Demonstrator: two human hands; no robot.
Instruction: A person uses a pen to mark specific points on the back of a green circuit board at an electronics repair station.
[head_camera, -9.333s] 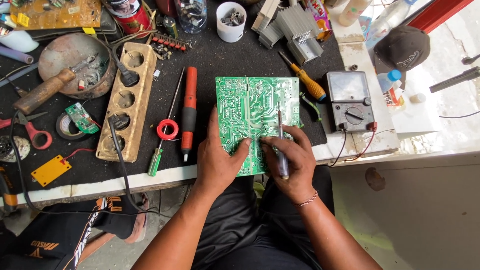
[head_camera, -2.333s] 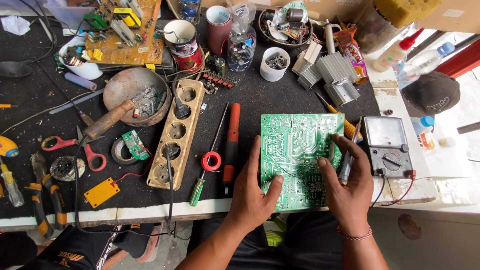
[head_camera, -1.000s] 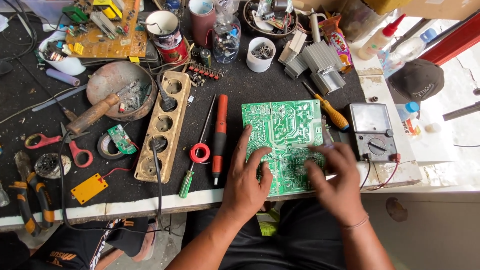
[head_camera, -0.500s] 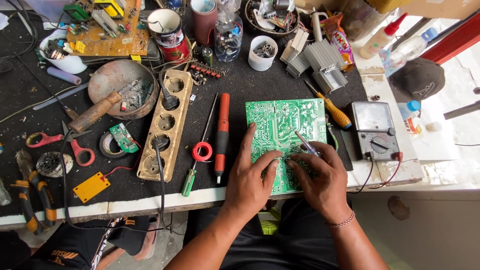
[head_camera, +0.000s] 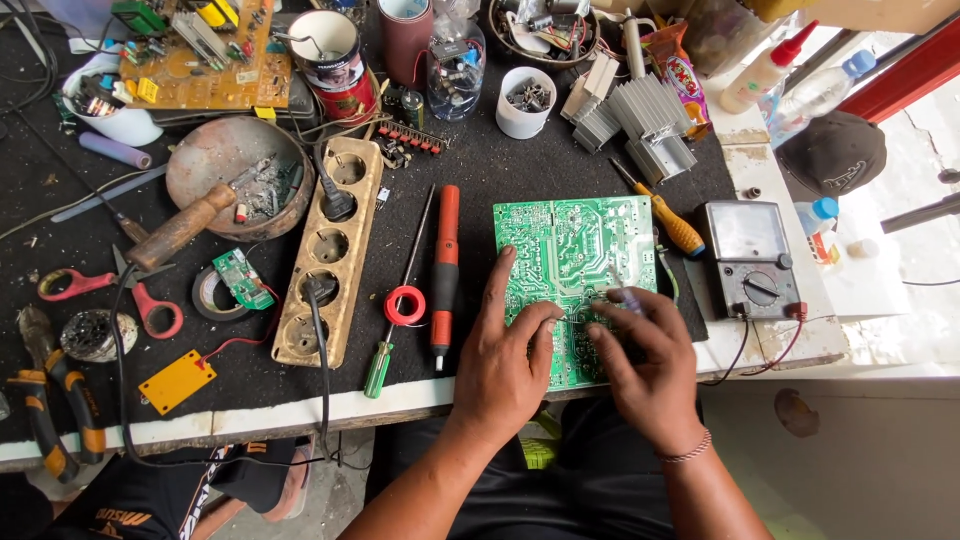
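Green circuit board (head_camera: 570, 270) is laid flat, solder side up, at the near right edge of the black work mat (head_camera: 480, 180), its near edge just over the table's pale front lip. The board's near left part is pressed down by the left hand (head_camera: 505, 365), fingers spread and released, index finger stretched along the board's left edge. Its near right part is covered by the right hand (head_camera: 645, 365), whose fingers are curled around a small slim tool (head_camera: 625, 300); only the tool's tip is seen above the knuckles, touching the board's middle right. What kind of tool it is cannot be told.

Just left of the board, a red-handled soldering iron (head_camera: 445, 270) lies lengthwise, with a red solder reel (head_camera: 405, 305) and a green-handled screwdriver (head_camera: 380, 365) beside it. Further left a beige four-socket power strip (head_camera: 335, 250) is set. To the right of the board a yellow-handled screwdriver (head_camera: 670, 220) and a grey analog multimeter (head_camera: 750, 260) are placed.

Farther off, finned aluminium heat sinks (head_camera: 640, 125), a white cup of small parts (head_camera: 525, 100) and a brown circuit board (head_camera: 205, 55) are seen.
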